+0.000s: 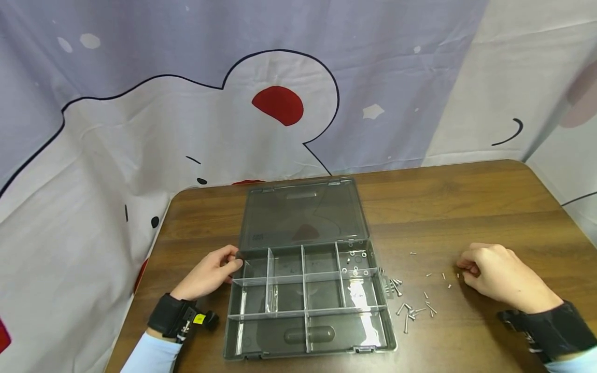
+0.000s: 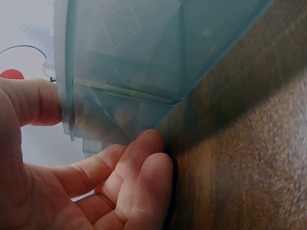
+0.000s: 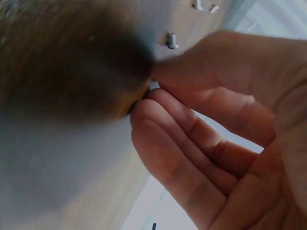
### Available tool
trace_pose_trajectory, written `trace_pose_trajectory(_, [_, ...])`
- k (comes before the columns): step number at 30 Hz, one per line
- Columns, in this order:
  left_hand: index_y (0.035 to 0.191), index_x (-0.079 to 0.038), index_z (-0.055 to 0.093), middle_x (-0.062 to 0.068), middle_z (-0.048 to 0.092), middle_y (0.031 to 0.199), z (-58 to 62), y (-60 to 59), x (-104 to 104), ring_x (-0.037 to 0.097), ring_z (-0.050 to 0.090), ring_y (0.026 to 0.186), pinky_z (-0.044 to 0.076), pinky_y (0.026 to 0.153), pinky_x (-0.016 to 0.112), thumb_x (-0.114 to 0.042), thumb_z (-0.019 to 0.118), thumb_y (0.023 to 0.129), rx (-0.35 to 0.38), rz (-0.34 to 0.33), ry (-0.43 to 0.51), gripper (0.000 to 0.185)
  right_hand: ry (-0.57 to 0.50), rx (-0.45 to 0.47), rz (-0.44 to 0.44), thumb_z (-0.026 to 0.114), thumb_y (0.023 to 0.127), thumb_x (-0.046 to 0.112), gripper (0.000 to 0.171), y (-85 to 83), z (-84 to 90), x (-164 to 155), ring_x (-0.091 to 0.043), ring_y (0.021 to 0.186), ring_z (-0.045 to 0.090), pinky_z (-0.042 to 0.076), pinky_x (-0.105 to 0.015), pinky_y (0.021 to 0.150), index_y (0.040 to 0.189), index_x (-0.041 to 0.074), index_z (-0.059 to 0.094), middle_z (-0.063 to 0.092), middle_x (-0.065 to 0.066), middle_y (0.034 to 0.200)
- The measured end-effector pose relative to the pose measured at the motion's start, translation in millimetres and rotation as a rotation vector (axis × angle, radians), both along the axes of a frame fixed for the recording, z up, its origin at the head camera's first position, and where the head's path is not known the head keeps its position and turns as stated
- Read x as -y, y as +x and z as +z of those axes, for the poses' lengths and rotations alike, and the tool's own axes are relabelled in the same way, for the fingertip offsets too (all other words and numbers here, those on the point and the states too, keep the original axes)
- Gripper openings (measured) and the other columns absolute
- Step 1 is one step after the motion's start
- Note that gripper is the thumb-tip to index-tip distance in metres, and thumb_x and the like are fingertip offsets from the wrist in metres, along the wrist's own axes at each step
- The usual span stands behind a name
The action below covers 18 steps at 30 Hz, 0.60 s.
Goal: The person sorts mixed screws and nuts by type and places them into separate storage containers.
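A light blue left sleeve [image 1: 151, 354] and a matching right sleeve [image 1: 573, 364] are worn. The left wrist is wrapped in a wide black band [image 1: 164, 314], to which a small black device [image 1: 211, 320] with silver metal fittings [image 1: 185, 327] and a bright yellow marking [image 1: 199, 318] is attached. On the right, a similar black wristband [image 1: 572, 327] is worn, also fitted with silver-coloured hardware [image 1: 530, 342].

So it's a brown wood-grain table [image 1: 466, 207] — open grey see-through plastic compartment box [image 1: 305, 312] sitting on it, small silver metal screws [image 1: 406, 325] scattered right of the box.
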State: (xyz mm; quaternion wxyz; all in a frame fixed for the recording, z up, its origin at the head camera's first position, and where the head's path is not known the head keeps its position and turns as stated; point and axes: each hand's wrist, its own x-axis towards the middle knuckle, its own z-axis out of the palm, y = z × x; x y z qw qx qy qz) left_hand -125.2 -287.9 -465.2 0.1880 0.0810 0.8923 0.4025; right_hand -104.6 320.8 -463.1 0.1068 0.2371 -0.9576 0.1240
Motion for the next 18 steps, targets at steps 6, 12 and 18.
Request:
trace_pose_trajectory(6, [0.124,-0.002,0.056,0.006,0.052,0.093,0.7,0.4,0,0.02,0.067,0.08,0.057,0.075,0.032,-0.025,0.056,0.106,0.008,0.005,0.001,0.029,-0.02,0.033,0.023,0.091,0.059,0.006,0.031,1.0,-0.9,-6,0.007,0.066,0.045,0.041,-0.022,0.056,0.081,0.018,0.074,0.052,0.019,0.073])
trace_pose_trajectory(12, [0.125,-0.002,0.056,0.006,0.054,0.094,1.4,0.3,-1,0.019,0.067,0.078,0.056,0.075,0.032,-0.026,0.057,0.106,0.001,0.009,-0.02,0.031,-0.05,0.038,0.072,0.094,0.059,0.005,0.033,2.9,-2.4,-4,0.01,0.067,0.046,0.042,-0.019,0.056,0.083,0.019,0.076,0.054,0.02,0.076])
trace_pose_trajectory(18, [0.126,-0.003,0.057,0.006,0.055,0.094,0.8,-0.5,-1,0.018,0.066,0.076,0.055,0.074,0.032,-0.026,0.057,0.105,-0.005,0.013,-0.035,0.031,-0.024,0.054,0.07,0.084,0.064,-0.003,0.035,3.0,0.5,7,0.008,0.064,0.04,0.037,-0.019,0.054,0.071,0.028,0.068,0.049,0.022,0.069])
